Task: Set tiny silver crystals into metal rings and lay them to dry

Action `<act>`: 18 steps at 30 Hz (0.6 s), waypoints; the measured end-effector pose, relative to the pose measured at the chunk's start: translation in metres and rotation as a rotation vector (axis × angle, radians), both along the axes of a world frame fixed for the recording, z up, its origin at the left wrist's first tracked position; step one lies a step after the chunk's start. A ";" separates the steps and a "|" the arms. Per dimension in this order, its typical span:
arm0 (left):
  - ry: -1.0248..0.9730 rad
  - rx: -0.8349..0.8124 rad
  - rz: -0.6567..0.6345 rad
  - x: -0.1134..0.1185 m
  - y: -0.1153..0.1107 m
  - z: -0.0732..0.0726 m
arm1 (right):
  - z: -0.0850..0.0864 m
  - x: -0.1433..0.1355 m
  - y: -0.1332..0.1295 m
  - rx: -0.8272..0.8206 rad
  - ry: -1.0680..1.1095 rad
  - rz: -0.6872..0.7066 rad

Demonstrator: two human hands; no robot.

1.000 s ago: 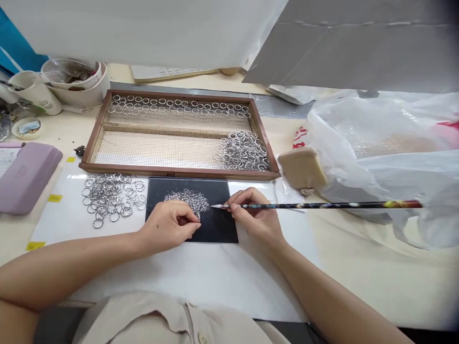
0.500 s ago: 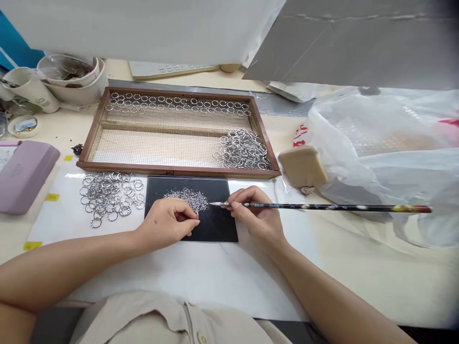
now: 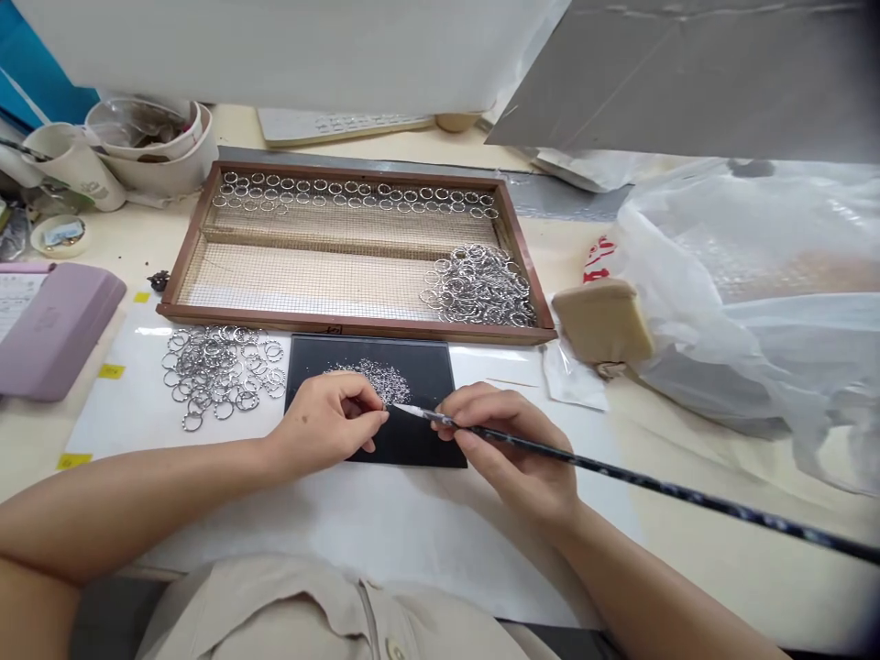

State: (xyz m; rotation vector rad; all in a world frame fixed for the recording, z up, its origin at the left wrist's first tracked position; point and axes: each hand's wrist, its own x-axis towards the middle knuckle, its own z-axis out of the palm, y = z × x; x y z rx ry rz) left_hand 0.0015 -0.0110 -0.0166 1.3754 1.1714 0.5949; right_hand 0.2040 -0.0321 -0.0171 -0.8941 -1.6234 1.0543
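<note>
My left hand (image 3: 336, 417) is pinched closed over the black plate (image 3: 426, 445); what lies between its fingertips is too small to name. My right hand (image 3: 512, 445) grips a long dark pen-like tool (image 3: 619, 472) near its pale tip, which points left and reaches my left fingertips. Tiny shiny pieces (image 3: 378, 378) are heaped on the plate behind my fingers. To the left, a loose pile of silver rings (image 3: 216, 367) lies on the white sheet (image 3: 330, 513).
A wooden-framed mesh tray (image 3: 357, 325) behind the plate holds rows of rings and a ring heap (image 3: 481, 286). A beige block (image 3: 603, 323) and plastic bags (image 3: 742, 275) are at right. Purple case (image 3: 65, 330) and white tubs (image 3: 161, 165) stand at left.
The tool's tip has moved to my left fingertips, and its far end has swung down toward the lower right. My right hand has turned with it. The whole view has shifted slightly.
</note>
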 end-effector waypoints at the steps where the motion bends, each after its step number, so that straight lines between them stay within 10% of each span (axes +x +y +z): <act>1: -0.001 0.017 0.000 0.000 0.000 0.000 | 0.001 0.000 0.000 0.019 -0.034 0.011; 18: 0.046 0.185 -0.038 -0.001 -0.003 -0.006 | -0.002 -0.004 -0.004 0.071 -0.166 0.004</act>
